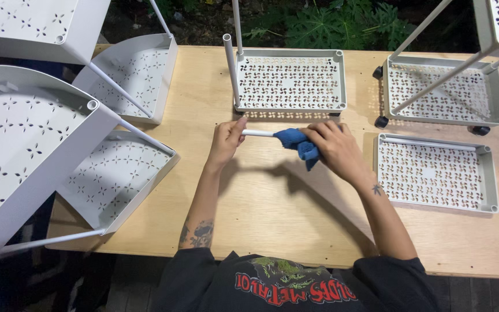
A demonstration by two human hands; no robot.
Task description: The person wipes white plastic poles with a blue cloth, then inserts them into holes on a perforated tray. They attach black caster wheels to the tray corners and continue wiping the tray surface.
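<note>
Black shirt (295,286) below a wooden table (295,225); dark foliage (330,23) beyond.

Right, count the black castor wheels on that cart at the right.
3, all under the wheeled tray at the right: far-left wheel, near-left wheel, near-right wheel. A fourth may be hidden behind the tray.

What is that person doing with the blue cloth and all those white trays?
A person at a light wooden table holds a thin white tube level above it. The left hand grips one end, and the right hand presses a crumpled blue cloth around the tube. Ahead stands a white perforated rectangular tray with upright white poles at its left corners. Another similar tray lies flat on the right, and partly built white shelf racks lean in from the left.
</note>
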